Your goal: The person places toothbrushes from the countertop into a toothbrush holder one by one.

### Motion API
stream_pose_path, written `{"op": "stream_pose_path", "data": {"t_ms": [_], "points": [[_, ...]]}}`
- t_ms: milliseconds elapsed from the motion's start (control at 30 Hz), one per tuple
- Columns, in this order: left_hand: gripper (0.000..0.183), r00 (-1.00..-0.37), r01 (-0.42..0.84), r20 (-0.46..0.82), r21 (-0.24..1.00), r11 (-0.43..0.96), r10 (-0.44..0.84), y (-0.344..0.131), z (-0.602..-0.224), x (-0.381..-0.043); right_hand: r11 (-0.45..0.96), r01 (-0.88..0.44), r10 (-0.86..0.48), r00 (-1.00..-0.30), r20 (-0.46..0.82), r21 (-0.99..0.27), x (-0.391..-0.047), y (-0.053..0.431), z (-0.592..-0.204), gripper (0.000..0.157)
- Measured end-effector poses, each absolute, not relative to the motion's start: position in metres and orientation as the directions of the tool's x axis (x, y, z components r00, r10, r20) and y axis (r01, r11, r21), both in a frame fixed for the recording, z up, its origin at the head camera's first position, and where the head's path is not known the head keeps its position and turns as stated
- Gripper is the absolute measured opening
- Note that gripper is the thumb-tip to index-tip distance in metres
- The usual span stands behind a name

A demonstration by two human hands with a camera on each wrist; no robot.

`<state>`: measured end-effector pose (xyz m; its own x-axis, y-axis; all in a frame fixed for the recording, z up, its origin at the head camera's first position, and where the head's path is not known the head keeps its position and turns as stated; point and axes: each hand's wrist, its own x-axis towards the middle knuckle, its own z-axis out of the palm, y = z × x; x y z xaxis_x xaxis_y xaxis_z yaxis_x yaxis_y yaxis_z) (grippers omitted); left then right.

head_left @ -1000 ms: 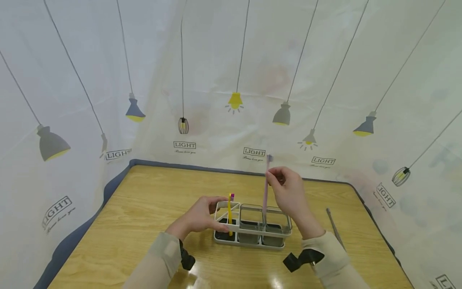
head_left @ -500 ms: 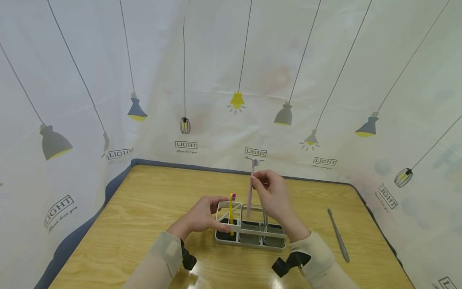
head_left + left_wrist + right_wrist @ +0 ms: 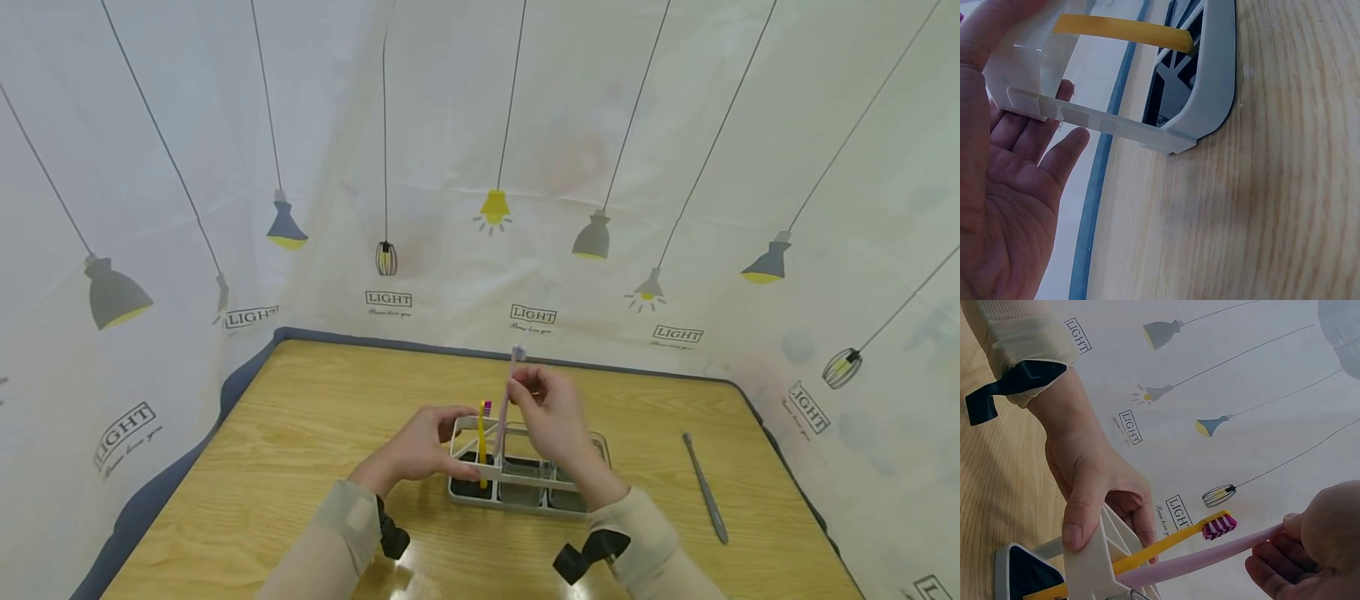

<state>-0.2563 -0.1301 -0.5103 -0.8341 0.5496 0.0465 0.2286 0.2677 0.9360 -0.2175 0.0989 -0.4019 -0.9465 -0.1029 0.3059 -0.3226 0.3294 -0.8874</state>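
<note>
In the head view's lower centre, the left hand (image 3: 415, 446) grips the holder (image 3: 525, 478), probably steadying it; the right hand (image 3: 555, 417) pinches the lilac toothbrush (image 3: 1200, 557).

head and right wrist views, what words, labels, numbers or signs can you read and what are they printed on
"LIGHT": boxed print, repeated across the white patterned sheet.
Script line under the boxes: too small and blurred to read.
Pink toothbrush, yellow toothbrush, grey toothbrush, holder: no readable text.
</note>
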Motion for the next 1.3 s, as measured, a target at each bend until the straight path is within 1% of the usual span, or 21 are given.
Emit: {"op": "stream_pose_path", "data": {"t_ms": [333, 567, 700, 1067, 1300], "points": [[0.087, -0.830, 0.229, 0.060, 0.943, 0.240, 0.555, -0.129, -0.511, -0.258, 0.331, -0.319, -0.120, -0.948, 0.295, -0.888, -0.216, 0.097, -0.419, 0.005], [0.088, -0.834, 0.242, 0.061, 0.934, 0.264, 0.549, -0.129, -0.511, -0.259, 0.314, -0.317, -0.143, -0.948, 0.286, -0.895, -0.212, 0.097, -0.430, 0.005], [0.089, -0.838, 0.243, 0.056, 0.929, 0.279, 0.543, -0.130, -0.512, -0.259, 0.333, -0.305, -0.146, -0.952, 0.271, -0.892, -0.211, 0.096, -0.436, 0.004], [0.089, -0.831, 0.236, 0.057, 0.937, 0.259, 0.553, -0.130, -0.513, -0.260, 0.398, -0.304, -0.156, -0.952, 0.263, -0.866, -0.208, 0.096, -0.448, 0.004], [0.086, -0.830, 0.241, 0.064, 0.937, 0.253, 0.553, -0.129, -0.514, -0.260, 0.440, -0.290, -0.156, -0.957, 0.245, -0.850, -0.204, 0.095, -0.452, 0.006]]}}
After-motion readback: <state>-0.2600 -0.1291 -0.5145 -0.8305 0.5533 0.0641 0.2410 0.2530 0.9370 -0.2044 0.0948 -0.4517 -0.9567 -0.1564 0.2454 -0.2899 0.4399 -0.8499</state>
